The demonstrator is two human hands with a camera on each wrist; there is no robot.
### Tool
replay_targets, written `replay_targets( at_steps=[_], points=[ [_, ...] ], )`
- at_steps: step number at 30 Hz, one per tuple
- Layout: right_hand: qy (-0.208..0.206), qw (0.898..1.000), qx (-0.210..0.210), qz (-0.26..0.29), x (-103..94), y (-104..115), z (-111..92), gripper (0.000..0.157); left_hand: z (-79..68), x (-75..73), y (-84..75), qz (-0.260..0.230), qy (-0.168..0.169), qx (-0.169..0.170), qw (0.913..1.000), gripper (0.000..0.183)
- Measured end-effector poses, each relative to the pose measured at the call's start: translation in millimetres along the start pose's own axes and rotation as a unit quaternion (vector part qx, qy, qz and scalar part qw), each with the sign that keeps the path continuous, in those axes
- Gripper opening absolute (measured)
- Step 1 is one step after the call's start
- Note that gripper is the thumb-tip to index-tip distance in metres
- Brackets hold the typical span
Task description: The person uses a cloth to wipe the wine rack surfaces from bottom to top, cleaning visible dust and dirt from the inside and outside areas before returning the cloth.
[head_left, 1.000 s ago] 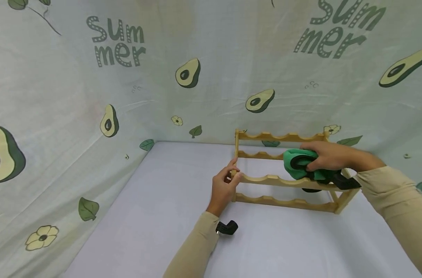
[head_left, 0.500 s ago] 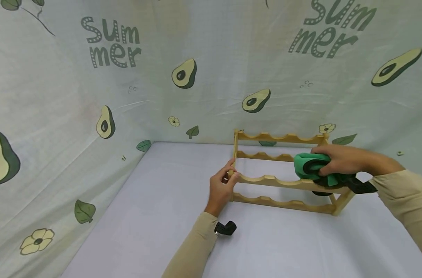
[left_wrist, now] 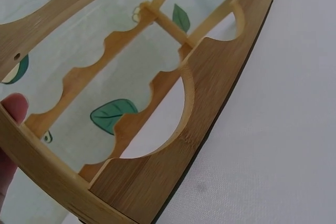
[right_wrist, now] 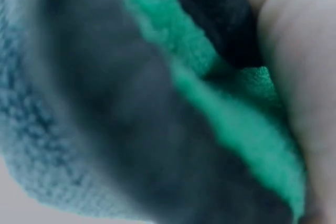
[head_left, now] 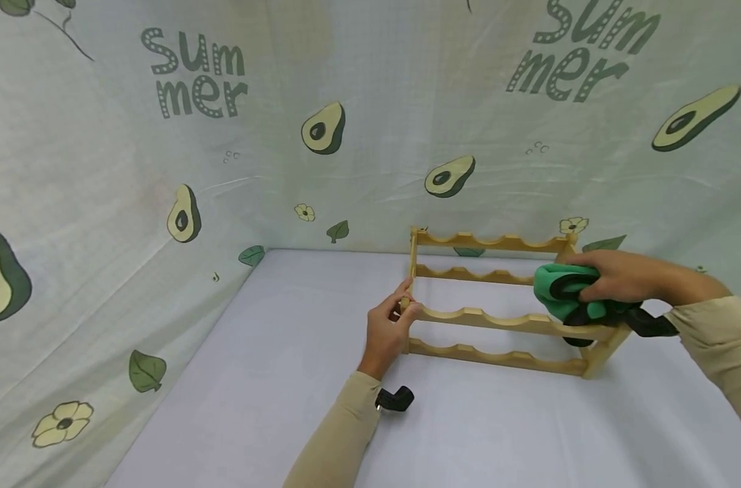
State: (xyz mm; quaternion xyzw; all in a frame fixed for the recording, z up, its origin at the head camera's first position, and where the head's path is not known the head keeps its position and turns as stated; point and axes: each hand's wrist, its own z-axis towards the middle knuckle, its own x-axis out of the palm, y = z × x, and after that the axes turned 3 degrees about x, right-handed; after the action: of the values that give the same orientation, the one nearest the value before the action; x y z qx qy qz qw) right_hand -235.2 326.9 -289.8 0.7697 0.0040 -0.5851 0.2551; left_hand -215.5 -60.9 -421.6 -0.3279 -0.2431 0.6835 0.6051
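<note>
A two-tier wooden rack (head_left: pixel 486 319) with scalloped rails stands on the white table at the right of the head view. My left hand (head_left: pixel 387 335) grips its left end, thumb and fingers around the front upper corner. In the left wrist view a fingertip (left_wrist: pixel 16 106) shows behind the end post. My right hand (head_left: pixel 629 278) holds a bunched green cloth (head_left: pixel 548 283) with black edging against the upper front rail near the right end. Some black material hangs below that rail. Close up in the right wrist view, the cloth's fuzzy green fabric (right_wrist: pixel 247 135) folds between dark bands.
Behind the rack hangs a pale curtain (head_left: pixel 376 169) printed with avocados, leaves and lettering; it also runs along the left side. The white tabletop (head_left: pixel 273 379) stretches left and in front of the rack. A black wrist device (head_left: pixel 396 398) sits at my left cuff.
My right hand has slid the green cloth rightward along the upper front rail to near its right end. The left hand keeps its grip on the rack, and the head view has shifted slightly.
</note>
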Motion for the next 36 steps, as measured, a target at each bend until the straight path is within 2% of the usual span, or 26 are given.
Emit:
replay_targets(
  at_steps=[3,6,10,12,15,17,20,23,27,29,33,36],
  points=[
    [-0.028,0.999,0.009,-0.037,-1.5,-7,1,0.045,0.8,-1.8,-1.1,0.012,0.009,-0.001,0.9999,0.005],
    [-0.057,0.996,0.024,-0.071,-5.8,-16,3,0.041,2.0,-2.2,9.8,0.025,0.021,-0.006,0.9995,0.005],
    [-0.078,0.992,0.043,-0.085,-13.1,-27,9,0.037,4.8,-2.2,28.4,0.030,0.042,-0.016,0.9986,0.007],
    [-0.086,0.991,0.050,-0.092,-15.9,-31,13,0.037,5.3,-3.0,32.3,0.028,0.053,-0.026,0.9979,0.010],
    [-0.095,0.988,0.061,-0.109,-18.1,-36,19,0.044,3.5,-3.5,34.0,0.024,0.069,-0.040,0.9965,0.012],
    [-0.099,0.986,0.066,-0.117,-18.5,-40,23,0.043,1.4,-2.6,34.4,0.023,0.079,-0.044,0.9956,0.015],
    [-0.106,0.983,0.075,-0.129,-18.8,-44,27,0.050,-1.3,0.0,33.4,0.027,0.095,-0.037,0.9944,0.017],
    [-0.121,0.980,0.089,-0.133,-18.6,-49,29,0.044,-3.3,2.9,31.3,0.034,0.105,-0.026,0.9936,0.018],
    [-0.139,0.976,0.117,-0.123,-16.8,-53,28,0.043,-4.0,5.8,27.4,0.035,0.108,-0.024,0.9932,0.019],
    [-0.157,0.972,0.131,-0.116,-14.8,-54,26,0.049,-3.5,7.2,26.2,0.034,0.108,-0.023,0.9933,0.018],
    [-0.222,0.961,0.153,-0.061,-9.8,-59,19,0.053,-1.2,10.4,27.7,0.020,0.111,-0.014,0.9935,0.018],
    [-0.271,0.947,0.173,0.010,-6.1,-62,10,0.057,-2.2,11.6,29.8,0.013,0.105,-0.005,0.9944,0.016]
  ],
)
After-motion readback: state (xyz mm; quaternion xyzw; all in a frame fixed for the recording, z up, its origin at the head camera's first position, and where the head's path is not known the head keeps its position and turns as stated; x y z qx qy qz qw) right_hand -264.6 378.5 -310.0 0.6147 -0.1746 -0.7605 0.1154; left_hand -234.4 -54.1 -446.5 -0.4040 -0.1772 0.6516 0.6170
